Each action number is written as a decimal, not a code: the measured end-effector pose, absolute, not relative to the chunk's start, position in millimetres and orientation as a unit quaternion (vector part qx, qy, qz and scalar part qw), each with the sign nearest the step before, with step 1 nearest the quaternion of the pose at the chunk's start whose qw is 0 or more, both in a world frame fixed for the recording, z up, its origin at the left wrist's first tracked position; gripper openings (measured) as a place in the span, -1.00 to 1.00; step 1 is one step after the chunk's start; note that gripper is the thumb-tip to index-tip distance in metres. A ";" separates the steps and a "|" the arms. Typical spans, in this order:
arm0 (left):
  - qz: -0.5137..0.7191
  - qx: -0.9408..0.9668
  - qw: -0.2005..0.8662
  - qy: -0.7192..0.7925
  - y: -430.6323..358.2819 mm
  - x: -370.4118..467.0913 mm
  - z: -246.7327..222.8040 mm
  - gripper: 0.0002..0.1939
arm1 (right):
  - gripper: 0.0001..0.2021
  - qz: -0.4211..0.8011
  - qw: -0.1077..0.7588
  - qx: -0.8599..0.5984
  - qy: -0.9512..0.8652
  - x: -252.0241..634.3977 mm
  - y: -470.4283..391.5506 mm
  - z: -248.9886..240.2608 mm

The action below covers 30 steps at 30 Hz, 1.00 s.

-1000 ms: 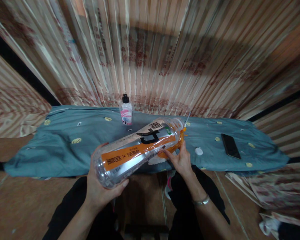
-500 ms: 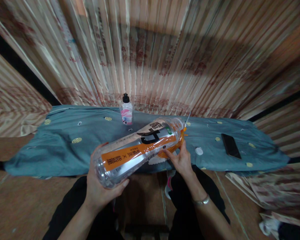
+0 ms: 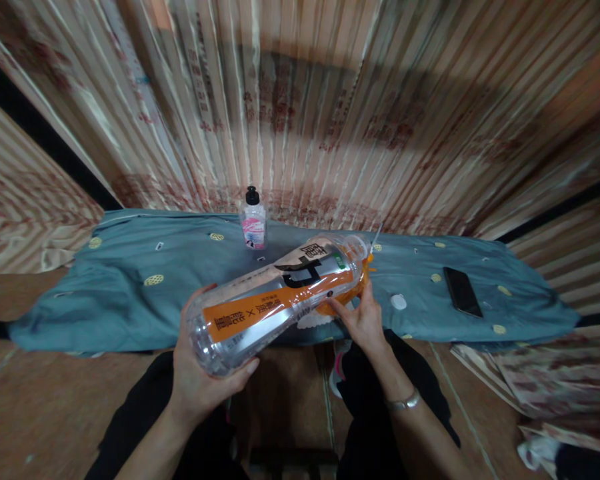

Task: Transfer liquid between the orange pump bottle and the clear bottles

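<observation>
A large clear plastic bottle [image 3: 273, 300] with an orange and silver label is tilted, its base low at the left and its mouth up at the right. My left hand [image 3: 195, 380] is wrapped around the base. Near the bottle's neck, my right hand [image 3: 365, 323] grips an orange object [image 3: 367, 268] with a thin pale tip [image 3: 377, 235] beside the bottle mouth. The bottle hides most of that object, so its kind is unclear. Below the bottle lies a white scallop-edged piece [image 3: 314, 322], partly covered.
A small bottle with a black cap and pink label [image 3: 253, 230] stands at the back of the teal cloth-covered table [image 3: 125, 280]. On the right lie a white round disc [image 3: 399, 302] and a black phone [image 3: 462, 292]. Pleated curtains [image 3: 290, 113] hang close behind.
</observation>
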<state>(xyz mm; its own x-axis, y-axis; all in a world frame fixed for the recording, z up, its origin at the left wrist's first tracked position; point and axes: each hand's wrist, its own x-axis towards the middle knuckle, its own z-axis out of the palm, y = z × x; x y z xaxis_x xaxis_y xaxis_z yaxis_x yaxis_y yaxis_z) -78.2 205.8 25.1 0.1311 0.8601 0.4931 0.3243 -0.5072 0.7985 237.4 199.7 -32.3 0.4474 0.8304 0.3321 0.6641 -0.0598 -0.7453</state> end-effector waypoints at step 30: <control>0.525 0.712 0.234 0.404 207.8 -77.0 26.0 -0.03 | -0.05 0.085 0.461 -0.718 -0.515 238.7 201.4 -36.8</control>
